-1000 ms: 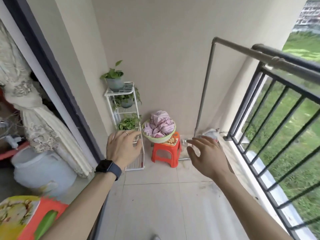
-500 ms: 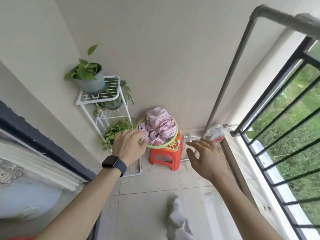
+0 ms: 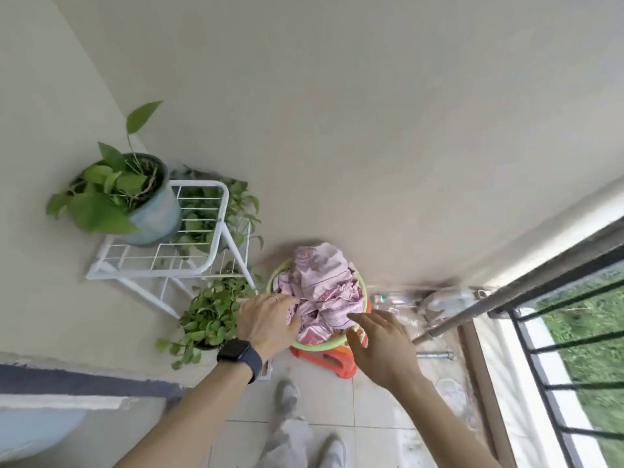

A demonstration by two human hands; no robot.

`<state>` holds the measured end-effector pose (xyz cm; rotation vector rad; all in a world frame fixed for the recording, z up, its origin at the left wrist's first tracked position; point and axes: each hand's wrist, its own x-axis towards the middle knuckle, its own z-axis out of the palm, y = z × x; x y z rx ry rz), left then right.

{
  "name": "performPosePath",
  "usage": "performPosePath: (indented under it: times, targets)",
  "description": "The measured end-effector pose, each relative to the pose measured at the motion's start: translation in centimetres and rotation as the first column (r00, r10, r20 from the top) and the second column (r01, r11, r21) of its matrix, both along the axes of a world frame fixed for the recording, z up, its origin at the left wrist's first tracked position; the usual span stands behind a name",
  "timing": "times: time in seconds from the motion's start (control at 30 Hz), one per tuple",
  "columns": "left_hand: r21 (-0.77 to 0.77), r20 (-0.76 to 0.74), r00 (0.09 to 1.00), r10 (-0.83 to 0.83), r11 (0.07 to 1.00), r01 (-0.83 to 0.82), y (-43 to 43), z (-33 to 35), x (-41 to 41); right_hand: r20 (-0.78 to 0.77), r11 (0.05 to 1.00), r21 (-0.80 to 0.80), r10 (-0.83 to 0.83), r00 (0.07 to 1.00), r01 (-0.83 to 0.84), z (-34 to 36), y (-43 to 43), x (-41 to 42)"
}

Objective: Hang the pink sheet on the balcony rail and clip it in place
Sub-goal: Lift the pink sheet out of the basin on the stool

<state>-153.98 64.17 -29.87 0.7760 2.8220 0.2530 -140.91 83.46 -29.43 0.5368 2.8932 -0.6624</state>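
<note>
From my feed, the biggest thing is the beige wall filling twelve o'clock. At three to four o'clock runs the dark balcony rail, with a grey metal pipe slanting in front of it. At nine o'clock stands a white wire plant stand, with a grey pot of leafy vine on its top shelf and a small-leaved plant lower down.

Just below centre, the pink sheet lies crumpled and heaped in a green basin, which sits on an orange stool; it is well apart from the rail.

My left hand, with a dark watch on the wrist and a ring on one finger, rests on the sheet's seven o'clock edge, fingers curled into the cloth; I cannot tell whether they have closed on it. My right hand hovers at the basin's five o'clock rim, fingers spread and loose, gripping nothing.
</note>
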Motion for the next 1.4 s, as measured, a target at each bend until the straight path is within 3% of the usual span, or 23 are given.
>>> performPosePath:
  times: [0.2, 0.43, 0.53, 0.67, 0.8, 0.87, 1.0, 1.13, 1.2, 1.4]
  targets:
    - [-0.084, 0.279, 0.96, 0.036, 0.996, -0.013, 3.1, -10.7, -6.6, 0.243, 0.997, -0.068, -0.003, 0.97, 0.02, -8.7, 2.3, -7.9]
    - [-0.196, 0.553, 0.816, 0.168, 0.978, -0.069, 4.8, -23.1, -11.9, 0.413, 0.991, -0.117, -0.007, 0.911, 0.061, -19.4, 4.3, -14.6]
    - [-0.193, 0.526, 0.819, 0.228, 0.97, -0.146, 5.8, -28.7, -13.5, 0.392, 0.997, -0.067, -0.002, 0.92, 0.031, -24.6, 4.9, -17.0]
    - [-0.175, 0.357, 0.9, 0.251, 0.964, -0.2, 7.3, -36.1, -16.1, 0.299, 0.995, -0.004, 0.095, 0.95, -0.098, -32.0, 5.8, -21.1]
    - [-0.211, 0.271, 0.951, 0.151, 0.973, -0.095, 7.7, -41.6, -17.5, 0.302, 0.997, 0.047, 0.047, 0.952, -0.064, -37.4, 7.3, -22.2]
    - [-0.272, 0.273, 0.955, 0.114, 0.962, -0.037, 7.9, -43.2, -18.1, 0.272, 1.0, -0.007, -0.007, 0.962, 0.01, -38.8, 8.7, -22.1]
    - [-0.351, 0.327, 0.941, 0.093, 0.936, 0.029, 8.1, -43.0, -19.3, 0.128, 0.949, -0.233, -0.185, 0.974, 0.211, -38.6, 10.7, -21.8]
    - [-0.374, 0.339, 0.927, 0.159, 0.927, -0.022, 8.4, -40.5, -21.0, 0.12, 0.866, -0.339, -0.347, 0.93, 0.367, -34.7, 12.4, -22.3]
    - [-0.333, 0.385, 0.903, 0.19, 0.941, -0.056, 8.7, -38.3, -21.3, 0.149, 0.802, -0.393, -0.428, 0.891, 0.451, -32.0, 13.2, -22.5]
    - [-0.111, 0.291, 0.912, 0.288, 0.957, -0.267, 8.5, -27.0, -20.6, 0.185, 0.614, -0.515, -0.602, 0.777, 0.598, -20.7, 14.5, -21.1]
